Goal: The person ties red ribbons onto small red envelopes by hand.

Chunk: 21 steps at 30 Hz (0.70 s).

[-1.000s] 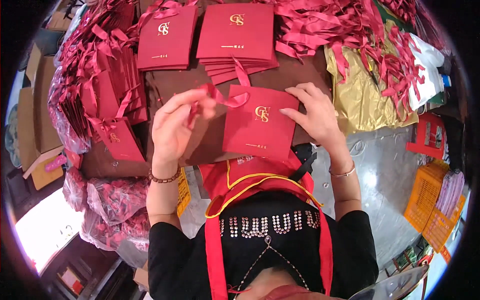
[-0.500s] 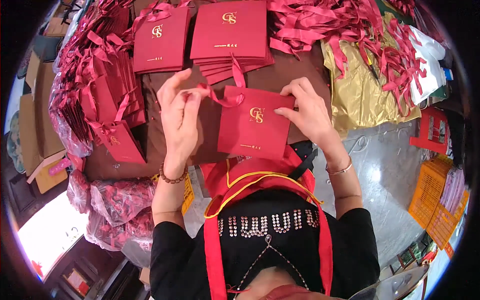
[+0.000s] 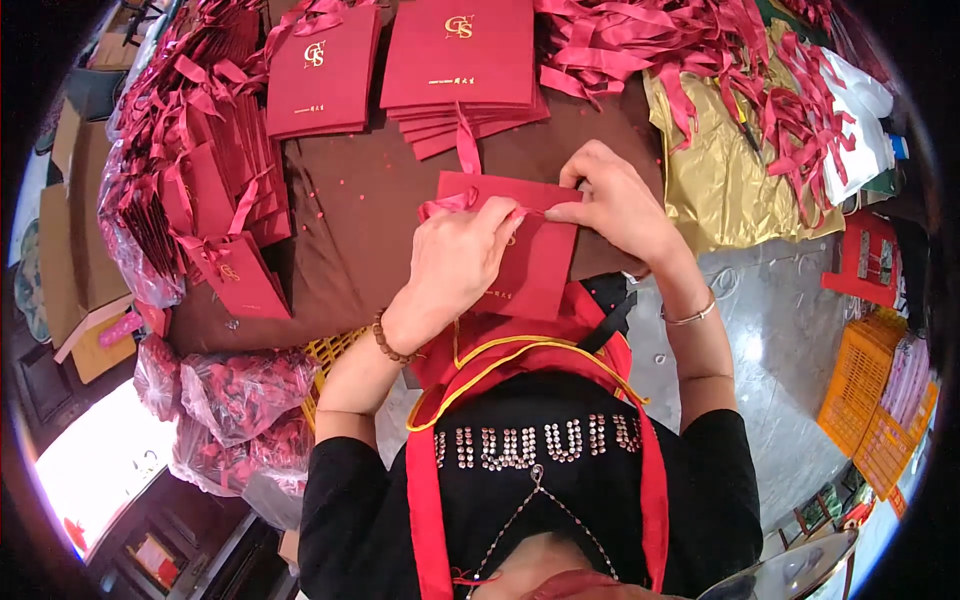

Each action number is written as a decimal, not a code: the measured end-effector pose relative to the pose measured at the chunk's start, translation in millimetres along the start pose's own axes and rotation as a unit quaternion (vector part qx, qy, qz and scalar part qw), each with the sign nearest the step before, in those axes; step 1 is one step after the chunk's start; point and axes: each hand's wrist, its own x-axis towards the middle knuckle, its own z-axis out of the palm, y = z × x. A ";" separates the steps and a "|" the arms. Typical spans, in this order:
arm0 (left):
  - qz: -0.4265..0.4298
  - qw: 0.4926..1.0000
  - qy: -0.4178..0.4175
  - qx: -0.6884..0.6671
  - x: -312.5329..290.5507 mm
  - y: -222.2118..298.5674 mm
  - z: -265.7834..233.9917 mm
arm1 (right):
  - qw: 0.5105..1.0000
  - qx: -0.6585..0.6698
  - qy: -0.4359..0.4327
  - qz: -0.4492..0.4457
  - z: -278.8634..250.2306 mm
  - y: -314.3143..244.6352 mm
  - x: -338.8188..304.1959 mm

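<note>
A small dark-red paper gift bag [image 3: 543, 270] with gold print is held at the near edge of the table, in front of my body. My right hand [image 3: 622, 208] pinches its upper right edge between thumb and fingers. Across the front of the bag lies my left hand [image 3: 452, 258], its fingers closed in a pinch on a red ribbon [image 3: 450, 204] that loops out at the bag's upper left. The left fingertips nearly meet the right thumb, and the left hand covers part of the bag's print.
The brown-covered table [image 3: 350, 240] bears stacks of matching bags [image 3: 460, 55] at the back and crowded ribboned bags [image 3: 235, 165] at left. Loose red ribbons [image 3: 655, 45] lie back right beside gold plastic sheeting [image 3: 715, 190]. Orange crates [image 3: 862, 375] stand at far right.
My left hand has moved right and slightly down, from beside the bag to over its front, drawing the ribbon across. My right hand keeps its hold on the bag's edge.
</note>
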 end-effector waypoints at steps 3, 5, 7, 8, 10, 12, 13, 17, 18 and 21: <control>0.023 0.997 -0.026 0.075 -2.7 -3.0 4.9 | 1.000 0.024 -0.016 0.009 -1.5 1.1 2.5; 0.028 0.996 -0.005 0.084 -2.8 -1.9 8.3 | 0.999 0.038 -0.025 0.010 -1.7 1.2 3.5; 0.032 0.995 0.016 0.094 -3.4 -1.4 8.9 | 0.999 0.036 -0.033 0.014 -1.4 1.2 4.6; 0.034 0.997 0.014 0.074 -3.8 -0.9 8.6 | 0.999 0.036 -0.033 0.014 -1.3 1.2 4.3; 0.035 0.998 0.012 0.053 -3.8 -0.6 8.6 | 0.998 0.047 -0.030 0.010 -1.2 1.0 3.4; 0.071 0.992 0.067 -0.075 -3.8 -0.8 9.2 | 0.998 0.045 -0.032 0.007 -0.5 0.5 3.4; 0.070 0.992 0.067 -0.075 -4.7 -0.6 9.1 | 0.999 0.042 -0.032 0.004 -0.2 0.3 3.3; -0.005 0.979 -0.023 -0.202 -7.2 4.2 -3.6 | 0.999 0.035 -0.027 -0.015 1.4 0.4 2.8; -0.073 0.956 -0.113 -0.260 -6.6 5.7 -8.1 | 0.999 0.036 -0.032 -0.010 1.4 -0.3 3.1; -0.106 0.959 -0.135 -0.224 -5.1 8.8 -10.8 | 0.999 0.038 -0.039 -0.002 1.0 -1.7 3.0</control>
